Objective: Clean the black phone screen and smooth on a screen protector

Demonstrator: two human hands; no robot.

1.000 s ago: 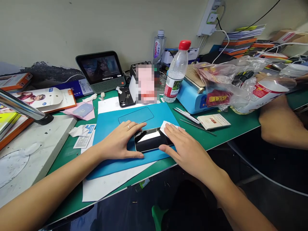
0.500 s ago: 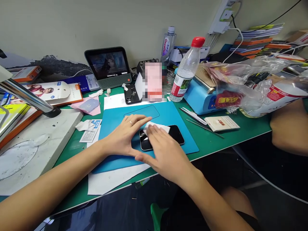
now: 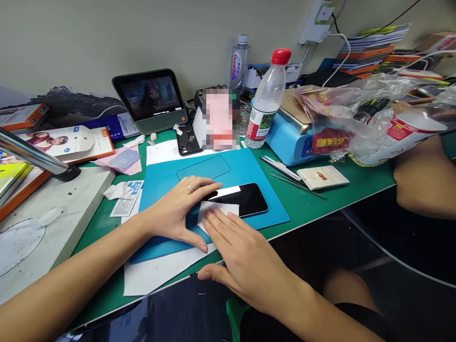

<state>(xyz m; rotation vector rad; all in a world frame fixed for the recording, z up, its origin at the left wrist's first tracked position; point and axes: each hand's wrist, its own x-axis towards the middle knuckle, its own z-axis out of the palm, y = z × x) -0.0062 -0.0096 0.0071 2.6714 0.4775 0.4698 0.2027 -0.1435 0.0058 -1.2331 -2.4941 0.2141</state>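
A black-screened smartphone [image 3: 253, 198] lies face up on a blue mat [image 3: 156, 178]. My right hand [image 3: 238, 247] has its fingers stretched flat on a folded white wipe [image 3: 228, 209] over the phone's near left part, with the thumb held apart. My left hand [image 3: 178, 204] rests at the phone's left end, its fingers extended and thumb spread wide. Its fingertips reach the phone's far left corner; whether they press on it I cannot tell. Behind the hands, a clear black-edged screen protector [image 3: 204, 168] lies on the mat.
Tweezers [image 3: 299, 185], a pen [image 3: 280, 167] and a small booklet [image 3: 323, 178] lie right of the mat. A red-capped bottle [image 3: 265, 102] stands by a blue device [image 3: 290, 140]. A display [image 3: 149, 99] stands behind; a white stand base [image 3: 74, 204] is left. Someone's arm [image 3: 423, 178] shows at right.
My right hand has slid the wipe toward me, from the phone's far side to its near left edge. My thumbs have moved apart. The whole view has shifted slightly.
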